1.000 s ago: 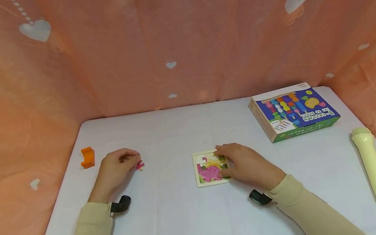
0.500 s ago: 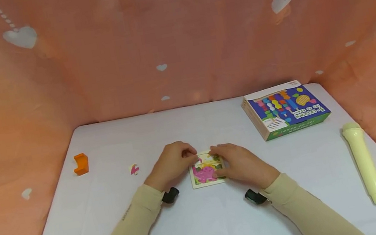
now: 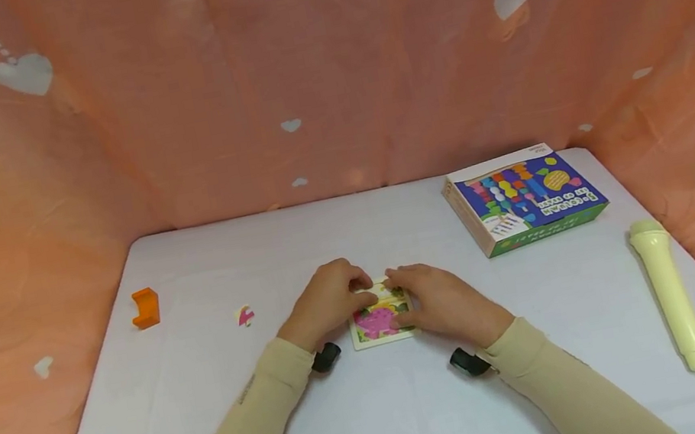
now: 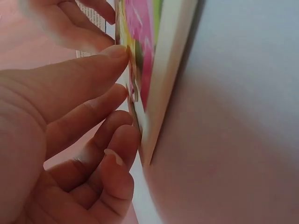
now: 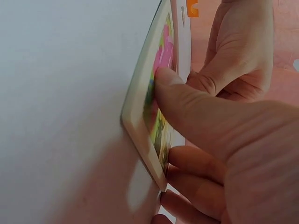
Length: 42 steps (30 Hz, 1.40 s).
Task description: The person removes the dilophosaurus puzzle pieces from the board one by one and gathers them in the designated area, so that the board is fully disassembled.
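Note:
A small square picture puzzle board [image 3: 376, 323] lies on the white table, with a pink figure on its face. My left hand [image 3: 324, 304] is at its upper left part; in the left wrist view the thumb and index fingertips [image 4: 122, 91] touch the picture with a gap between them. Across the board's right side, my right hand [image 3: 452, 303] holds it, thumb [image 5: 170, 77] on the picture and fingers at the far edge. A small pink and white piece [image 3: 245, 316] lies left of the board. My left fingers partly hide the board's top left.
An orange block [image 3: 146, 308] lies at the far left. At the back right is a colourful box [image 3: 528, 197], and a pale yellow tube-shaped object [image 3: 671, 296] lies along the right side. A peach curtain [image 3: 321, 66] hangs behind the table.
My left hand has moved right, away from the loose pink piece and over to the board, its fingertips now a little further onto the picture. The right hand stays on the board.

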### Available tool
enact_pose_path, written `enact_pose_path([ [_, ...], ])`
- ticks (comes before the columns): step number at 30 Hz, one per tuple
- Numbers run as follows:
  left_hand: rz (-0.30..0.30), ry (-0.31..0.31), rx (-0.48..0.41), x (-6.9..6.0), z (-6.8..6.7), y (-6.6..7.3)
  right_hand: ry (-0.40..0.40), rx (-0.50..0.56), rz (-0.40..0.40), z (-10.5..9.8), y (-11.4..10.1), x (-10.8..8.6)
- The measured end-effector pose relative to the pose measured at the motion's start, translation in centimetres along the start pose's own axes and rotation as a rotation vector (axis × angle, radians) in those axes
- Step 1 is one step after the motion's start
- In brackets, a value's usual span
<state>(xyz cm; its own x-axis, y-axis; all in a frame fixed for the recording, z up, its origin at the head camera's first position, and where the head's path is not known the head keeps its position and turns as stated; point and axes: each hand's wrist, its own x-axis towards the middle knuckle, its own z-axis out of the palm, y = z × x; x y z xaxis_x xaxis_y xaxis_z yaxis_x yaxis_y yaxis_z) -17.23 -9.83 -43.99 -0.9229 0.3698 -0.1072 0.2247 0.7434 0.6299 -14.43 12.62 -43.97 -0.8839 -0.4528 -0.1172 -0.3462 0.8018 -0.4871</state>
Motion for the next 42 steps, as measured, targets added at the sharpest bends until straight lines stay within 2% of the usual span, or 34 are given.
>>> enact_pose_path([
  [12,0.042,0.007,0.042,-0.09,0.15,0.27,0.018,0.040,0.020,-0.10,-0.02,0.23],
  [17,0.030,0.011,0.040,-0.01,0.26,0.13,0.024,0.018,-0.013,-0.31,-0.04,0.17],
  [21,0.036,0.011,0.031,0.09,0.33,-0.12,0.018,0.016,-0.003,-0.36,-0.11,0.13],
  [26,0.035,0.011,-0.006,0.27,0.43,-0.38,0.014,0.017,0.004,-0.27,-0.07,0.05],
  [35,0.012,-0.007,-0.144,0.34,0.32,-0.59,0.026,0.022,0.005,-0.12,0.10,0.04],
  [42,0.026,-0.011,-0.152,0.14,0.17,-0.61,0.027,0.040,0.006,-0.12,0.15,-0.01],
])
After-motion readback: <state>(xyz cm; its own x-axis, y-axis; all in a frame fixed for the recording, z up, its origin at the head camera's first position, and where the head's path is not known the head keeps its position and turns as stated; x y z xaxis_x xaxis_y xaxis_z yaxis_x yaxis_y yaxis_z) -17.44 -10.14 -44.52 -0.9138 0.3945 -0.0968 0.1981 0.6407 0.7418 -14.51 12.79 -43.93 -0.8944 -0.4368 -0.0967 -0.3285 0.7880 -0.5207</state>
